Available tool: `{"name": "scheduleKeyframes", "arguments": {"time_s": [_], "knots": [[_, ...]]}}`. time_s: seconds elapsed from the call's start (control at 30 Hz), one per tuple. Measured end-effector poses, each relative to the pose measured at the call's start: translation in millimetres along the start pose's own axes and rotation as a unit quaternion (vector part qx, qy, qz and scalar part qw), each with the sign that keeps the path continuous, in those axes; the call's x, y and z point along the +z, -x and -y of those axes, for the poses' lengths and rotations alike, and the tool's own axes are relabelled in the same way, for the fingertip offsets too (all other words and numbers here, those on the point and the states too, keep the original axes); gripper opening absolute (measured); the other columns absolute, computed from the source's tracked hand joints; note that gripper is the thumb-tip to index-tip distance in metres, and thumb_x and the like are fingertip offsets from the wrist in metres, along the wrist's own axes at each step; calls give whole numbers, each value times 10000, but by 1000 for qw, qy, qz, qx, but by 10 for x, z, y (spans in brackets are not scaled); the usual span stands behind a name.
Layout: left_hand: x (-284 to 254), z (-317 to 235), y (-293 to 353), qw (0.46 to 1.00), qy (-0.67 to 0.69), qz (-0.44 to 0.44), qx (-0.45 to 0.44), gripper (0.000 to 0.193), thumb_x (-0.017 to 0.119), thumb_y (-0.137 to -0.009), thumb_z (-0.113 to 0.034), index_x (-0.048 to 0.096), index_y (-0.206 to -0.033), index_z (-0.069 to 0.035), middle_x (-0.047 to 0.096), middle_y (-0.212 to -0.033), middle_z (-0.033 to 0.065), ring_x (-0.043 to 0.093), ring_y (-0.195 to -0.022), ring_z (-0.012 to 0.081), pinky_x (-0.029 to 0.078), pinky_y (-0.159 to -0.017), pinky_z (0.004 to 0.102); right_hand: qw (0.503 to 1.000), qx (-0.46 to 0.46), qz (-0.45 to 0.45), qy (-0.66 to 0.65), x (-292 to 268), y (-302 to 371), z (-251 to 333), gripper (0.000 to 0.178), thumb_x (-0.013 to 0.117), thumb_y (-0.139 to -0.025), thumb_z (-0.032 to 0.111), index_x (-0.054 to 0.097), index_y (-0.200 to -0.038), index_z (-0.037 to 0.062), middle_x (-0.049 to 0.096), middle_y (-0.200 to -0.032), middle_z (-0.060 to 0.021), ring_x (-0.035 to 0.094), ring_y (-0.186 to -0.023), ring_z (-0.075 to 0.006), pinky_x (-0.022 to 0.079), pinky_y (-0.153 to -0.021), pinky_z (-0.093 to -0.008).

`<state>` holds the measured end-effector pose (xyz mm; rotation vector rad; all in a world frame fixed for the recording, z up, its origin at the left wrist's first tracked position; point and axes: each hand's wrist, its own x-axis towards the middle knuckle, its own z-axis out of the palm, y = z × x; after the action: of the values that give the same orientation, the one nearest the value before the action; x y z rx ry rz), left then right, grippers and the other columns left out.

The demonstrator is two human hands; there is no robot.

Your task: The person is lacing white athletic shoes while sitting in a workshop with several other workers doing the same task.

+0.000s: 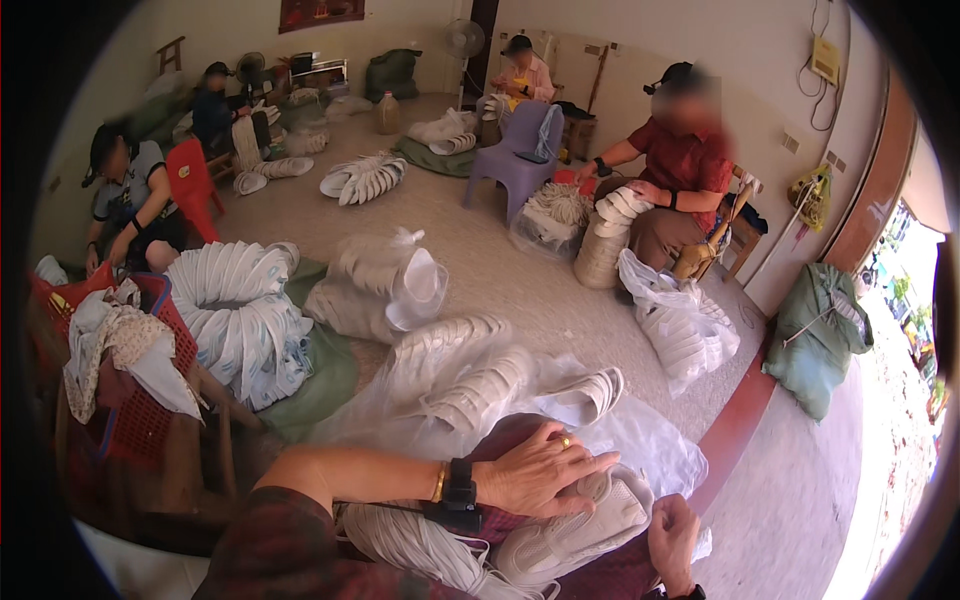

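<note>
Across my lap lies a white shoe (572, 532), its toe toward the lower left and its opening toward the upper right. My left hand (540, 470) reaches over it from the left, thumb and fingers closed about the shoe's tongue, the index finger stretched out. Just right of the shoe, my right hand (674, 538) is closed with its fingers curled in; what it pinches, if anything, is hidden. A thick bundle of white shoelaces (415, 545) rests on my lap left of the shoe, with loose strands running beneath its toe.
Stacked white shoe uppers in clear plastic (470, 385) lie just ahead. A ring of uppers (240, 320) sits on green cloth, beside a red basket (150, 400) draped with cloths. Several people work farther off, around a purple chair (510, 150). A green sack (815, 335) stands right.
</note>
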<state>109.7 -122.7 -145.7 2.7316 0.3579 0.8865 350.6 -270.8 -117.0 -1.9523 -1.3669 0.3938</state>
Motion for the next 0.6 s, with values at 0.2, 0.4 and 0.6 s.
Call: {"name": "scheduleKeyframes", "arguments": {"time_s": [0.2,0.4,0.6], "knots": [[100,-69,-43,999,-13,33,-31,774,571,-946,-540,380,-1522,-60,624,-972,132,587,-971,263,307,-963,462,997,-71,18,20,-95,105,-197,204,537,-969,115,633,-969,-65,637,-789,-145,552,-714,-235,489,-690,-386],[173,-26,34,998,19,49,-40,950,624,-861,-650,366,-1524,-21,598,-1000,146,573,-993,285,258,-1009,515,993,-103,-11,50,-1,49,-404,211,568,-962,109,668,-979,-77,672,-817,-222,611,-735,-294,509,-714,-412],[262,-9,-2,999,16,26,-43,1064,631,-752,-742,435,-1477,11,658,-1008,177,596,-1014,296,295,-964,467,985,-158,-7,75,-12,35,-374,178,539,-965,72,645,-953,-71,661,-840,-218,604,-740,-310,502,-715,-424]]}}
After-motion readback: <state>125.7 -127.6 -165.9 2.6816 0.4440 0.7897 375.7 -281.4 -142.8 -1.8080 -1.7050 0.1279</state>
